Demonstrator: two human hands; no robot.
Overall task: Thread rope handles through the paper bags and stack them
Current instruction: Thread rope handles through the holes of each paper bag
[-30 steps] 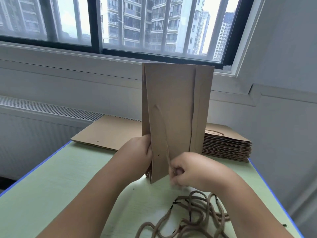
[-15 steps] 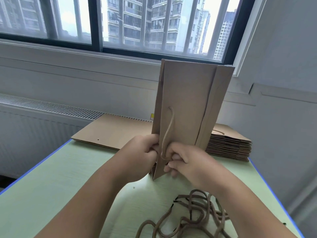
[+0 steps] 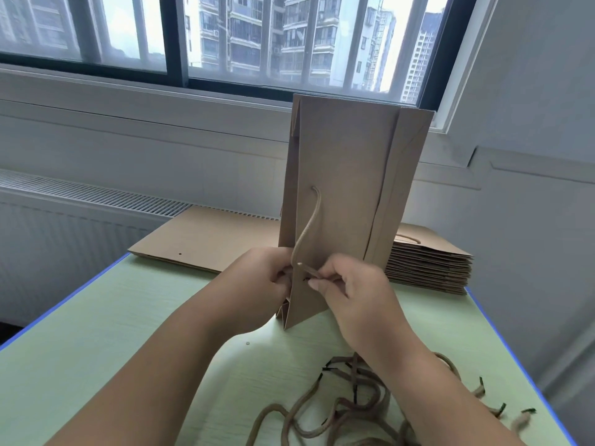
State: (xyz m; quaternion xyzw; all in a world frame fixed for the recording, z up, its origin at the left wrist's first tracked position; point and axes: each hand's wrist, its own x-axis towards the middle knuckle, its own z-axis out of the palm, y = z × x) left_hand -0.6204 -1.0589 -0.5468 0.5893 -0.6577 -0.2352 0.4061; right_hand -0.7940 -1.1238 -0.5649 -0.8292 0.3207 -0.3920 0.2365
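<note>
A flat brown paper bag [image 3: 347, 188] stands on end over the green table [image 3: 96, 333], its open mouth pointing down toward me. My left hand [image 3: 260, 284] grips the bag's lower left edge. My right hand [image 3: 347, 288] pinches the free end of a tan rope handle [image 3: 309, 223] against the bag's face near a hole. The rope's other end comes out of a hole higher up the bag and loops down to my fingers.
Loose rope handles [image 3: 347, 410] with black tips lie tangled on the near table. A stack of bags with handles [image 3: 428, 265] sits at the back right. Flat bags without handles [image 3: 206, 239] lie at the back left. The wall and a window are behind.
The bag has turned slightly and shifted right. A rope loop has appeared on its face, and my right hand has moved from the bag's lower edge to pinch the rope's end.
</note>
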